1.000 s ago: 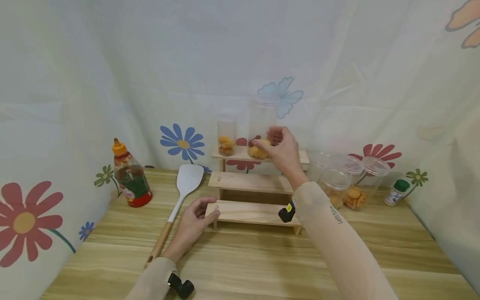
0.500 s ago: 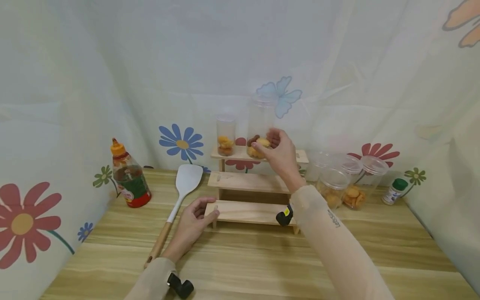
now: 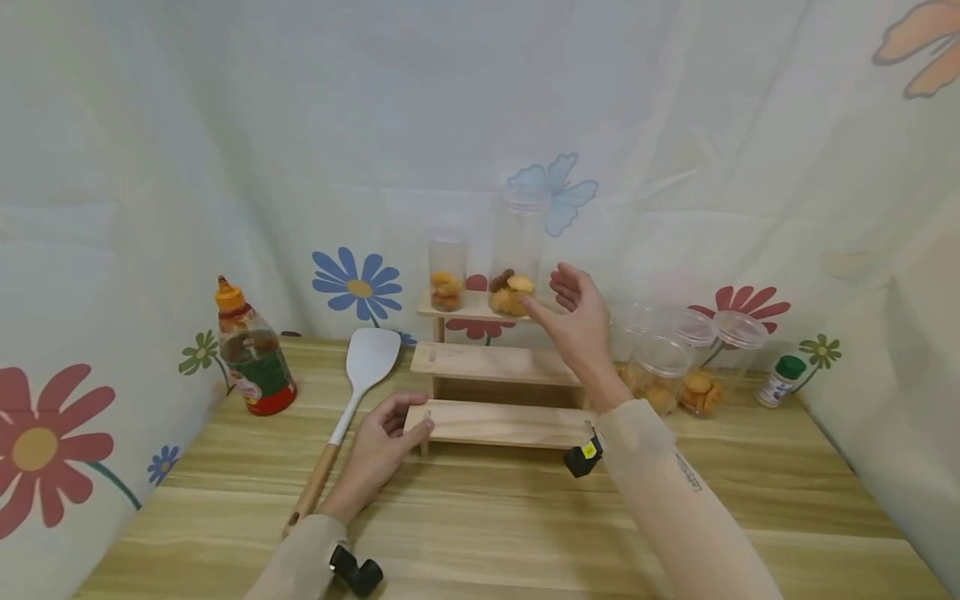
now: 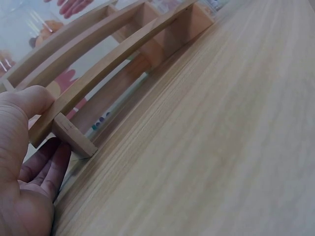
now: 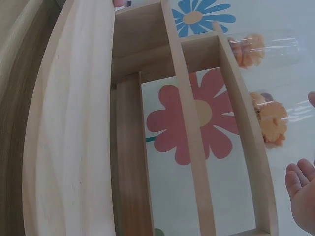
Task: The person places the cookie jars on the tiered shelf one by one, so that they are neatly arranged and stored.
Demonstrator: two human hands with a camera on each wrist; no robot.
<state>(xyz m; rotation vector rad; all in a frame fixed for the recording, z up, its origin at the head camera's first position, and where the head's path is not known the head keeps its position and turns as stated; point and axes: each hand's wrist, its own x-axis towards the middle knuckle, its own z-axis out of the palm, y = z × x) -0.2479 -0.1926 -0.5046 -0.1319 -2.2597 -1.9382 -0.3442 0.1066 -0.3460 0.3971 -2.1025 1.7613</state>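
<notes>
We locate the tall jar (image 3: 517, 246) upright on the top tier of the wooden rack (image 3: 510, 423), with a small jar (image 3: 447, 267) standing to its left. Beside the tall jar we observe the right hand (image 3: 583, 325), fingers extended and gripping nothing — thumb contact with the jar cannot be confirmed. The left hand (image 3: 378, 442) grips the left end of the lowest tier, thumb above and fingers below.

The rack stands on a table (image 3: 487, 521) with a streaked wood-grain surface in yellow-brown. To its left we note a white spatula (image 3: 372, 360) with a wooden handle, then a sauce bottle (image 3: 258, 367) with an orange cap. To its right stand several clear jars (image 3: 660, 362) and, farther out, a green-capped shaker (image 3: 778, 383).

Pale, creased cloth (image 3: 450, 100) encloses the table at the back and both sides — printed with flowers and butterflies.
</notes>
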